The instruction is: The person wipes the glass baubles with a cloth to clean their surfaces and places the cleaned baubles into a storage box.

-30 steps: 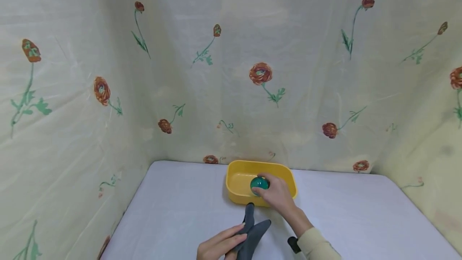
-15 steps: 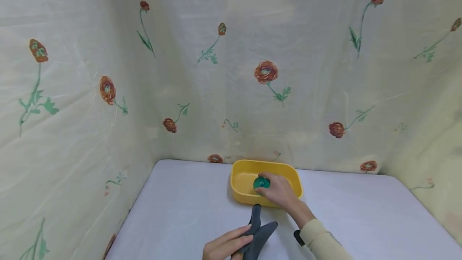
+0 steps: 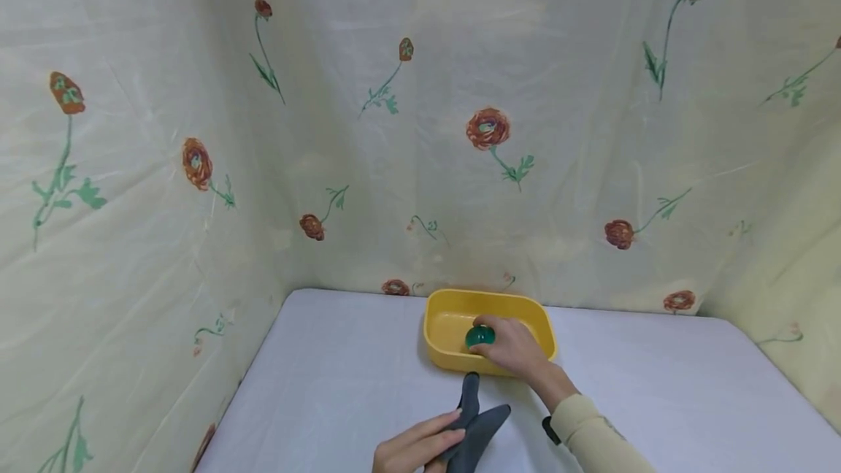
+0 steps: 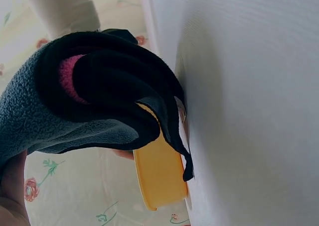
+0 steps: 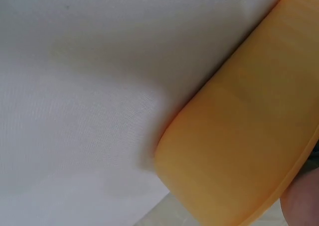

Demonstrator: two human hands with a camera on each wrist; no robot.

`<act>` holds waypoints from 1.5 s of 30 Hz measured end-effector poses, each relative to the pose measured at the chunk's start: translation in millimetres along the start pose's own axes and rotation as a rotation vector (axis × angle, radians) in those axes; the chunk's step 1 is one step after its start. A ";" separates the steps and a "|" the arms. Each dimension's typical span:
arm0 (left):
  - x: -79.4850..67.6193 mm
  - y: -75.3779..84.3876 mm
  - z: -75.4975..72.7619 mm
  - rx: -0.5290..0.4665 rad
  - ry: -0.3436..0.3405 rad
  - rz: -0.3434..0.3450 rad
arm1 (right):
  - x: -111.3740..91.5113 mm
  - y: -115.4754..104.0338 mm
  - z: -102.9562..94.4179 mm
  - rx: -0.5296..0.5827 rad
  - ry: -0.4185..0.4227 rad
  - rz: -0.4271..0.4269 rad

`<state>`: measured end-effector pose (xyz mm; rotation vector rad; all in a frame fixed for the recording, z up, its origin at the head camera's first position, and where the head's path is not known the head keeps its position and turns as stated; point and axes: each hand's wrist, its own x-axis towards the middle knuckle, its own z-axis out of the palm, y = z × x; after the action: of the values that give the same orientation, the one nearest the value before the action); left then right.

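My right hand grips a glossy green ball between thumb and fingers, inside the outline of a yellow plastic basin. The fingers cover the ball's right side. Lower in the head view, my left hand holds a folded dark grey towel, its two pointed ends towards the basin. From the left wrist, the towel shows black edging and a bit of pink inside its fold. The right wrist view is mostly the basin's outer wall, with part of my right hand at its rim.
The basin stands near the back edge of a white-covered table. Behind it and along both sides hangs a pale curtain with printed red flowers. A dark band shows at the right wrist, next to the beige sleeve.
The head view has shifted, so the scene sits further right. My right hand and the green ball are slightly lower in the basin, and less of the ball shows. The left hand keeps the towel.
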<state>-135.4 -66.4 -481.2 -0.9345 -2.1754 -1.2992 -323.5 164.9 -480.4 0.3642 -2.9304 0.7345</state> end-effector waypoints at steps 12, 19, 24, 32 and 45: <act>0.7 -3.0 -1.5 0.027 0.001 0.038 | 4.3 4.5 1.4 0.034 -0.089 0.064; 1.7 -0.7 -1.1 0.043 0.020 0.014 | 5.6 5.1 -1.2 0.041 -0.129 0.073; 1.2 0.1 0.8 0.041 0.035 0.018 | 1.5 6.7 -6.0 0.035 -0.150 0.067; 0.3 -0.2 3.8 0.036 0.057 0.042 | -5.8 6.1 -9.1 0.044 -0.119 0.073; 2.0 0.4 1.1 0.048 0.115 -0.009 | -11.3 9.9 -8.5 0.064 -0.076 0.049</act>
<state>-136.5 -64.6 -480.1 -0.8117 -2.1161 -1.2669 -314.8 179.8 -479.1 0.3338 -3.0022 0.8402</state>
